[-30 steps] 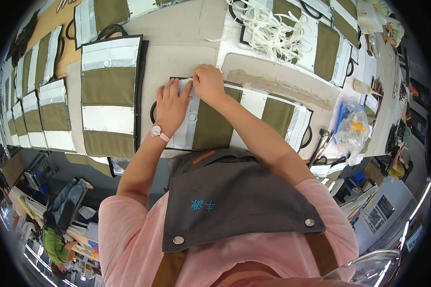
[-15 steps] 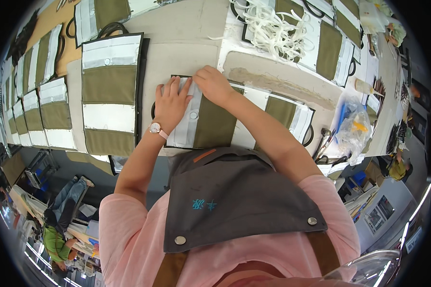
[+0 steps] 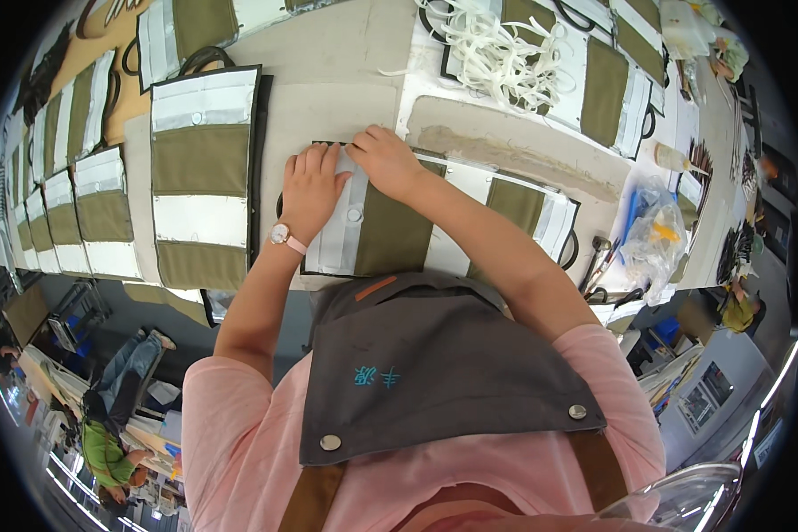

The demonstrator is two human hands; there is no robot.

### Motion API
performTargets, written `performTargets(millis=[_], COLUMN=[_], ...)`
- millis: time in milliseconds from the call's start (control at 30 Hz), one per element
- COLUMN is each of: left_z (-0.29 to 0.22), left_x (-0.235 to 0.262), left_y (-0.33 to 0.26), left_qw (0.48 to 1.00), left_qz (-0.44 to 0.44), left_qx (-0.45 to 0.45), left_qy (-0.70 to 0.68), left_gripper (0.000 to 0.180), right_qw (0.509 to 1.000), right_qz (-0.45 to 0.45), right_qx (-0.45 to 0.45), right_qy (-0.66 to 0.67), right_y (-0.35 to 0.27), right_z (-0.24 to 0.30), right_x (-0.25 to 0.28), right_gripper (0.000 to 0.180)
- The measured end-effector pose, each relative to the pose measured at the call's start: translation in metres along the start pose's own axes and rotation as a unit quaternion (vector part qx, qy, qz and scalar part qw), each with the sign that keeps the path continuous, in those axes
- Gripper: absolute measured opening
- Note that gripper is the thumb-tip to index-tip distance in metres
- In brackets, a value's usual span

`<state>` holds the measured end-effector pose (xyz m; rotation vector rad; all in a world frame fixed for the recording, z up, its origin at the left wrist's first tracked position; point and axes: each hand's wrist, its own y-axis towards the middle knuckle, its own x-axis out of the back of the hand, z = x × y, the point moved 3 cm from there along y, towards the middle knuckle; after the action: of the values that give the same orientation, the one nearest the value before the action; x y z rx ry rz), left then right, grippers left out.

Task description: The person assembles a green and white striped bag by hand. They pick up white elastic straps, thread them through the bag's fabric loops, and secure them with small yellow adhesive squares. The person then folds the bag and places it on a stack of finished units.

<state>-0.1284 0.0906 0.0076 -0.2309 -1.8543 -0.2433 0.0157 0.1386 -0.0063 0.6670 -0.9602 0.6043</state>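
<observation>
A flat bag (image 3: 397, 232) with olive and white bands, black edging and a silvery strip lies crosswise on the table in front of me. A round button (image 3: 355, 215) sits on that strip. My left hand (image 3: 312, 188), with a watch (image 3: 280, 233) on its wrist, rests on the bag's far left corner, fingers bent together at the edge. Close beside it, my right hand (image 3: 384, 161) is closed on the same far edge, its fingertips near the left hand's. What lies under the fingertips is hidden. Black handle loops show at the bag's two ends.
A stack of similar bags (image 3: 200, 160) stands left of my hands, with more bags (image 3: 100, 191) farther left. White strips (image 3: 505, 58) lie tangled at the back right, near other bags (image 3: 605, 93). At right are a clear plastic bag (image 3: 656, 244) and hand tools (image 3: 598, 253).
My left hand's fingers have bent from lying flatter to curled at the far edge. My right hand has shifted slightly left. The bag stays in place.
</observation>
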Motion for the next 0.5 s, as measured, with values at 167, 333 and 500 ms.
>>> performTargets(millis=[167,333,500], left_z=[-0.007,-0.009,-0.019], left_x=[0.003,0.000,-0.011], left_y=[0.001,-0.001,-0.012], left_qw=[1.000,1.000,1.000], left_qz=[0.005,0.011,-0.017], left_qx=[-0.009,0.002,-0.002], left_qy=[0.027,0.026,0.014], left_gripper=[0.051,0.053,0.050], right_qw=[0.999,0.972,0.954], right_qz=[0.000,0.023,0.136], right_qx=[-0.045,-0.232,-0.258], right_qy=[0.011,0.039,0.068], right_y=[-0.001,-0.003,0.007], right_z=[-0.002,-0.007,-0.020], right_x=[0.002,0.009,0.006], right_gripper=[0.016,0.016,0.016])
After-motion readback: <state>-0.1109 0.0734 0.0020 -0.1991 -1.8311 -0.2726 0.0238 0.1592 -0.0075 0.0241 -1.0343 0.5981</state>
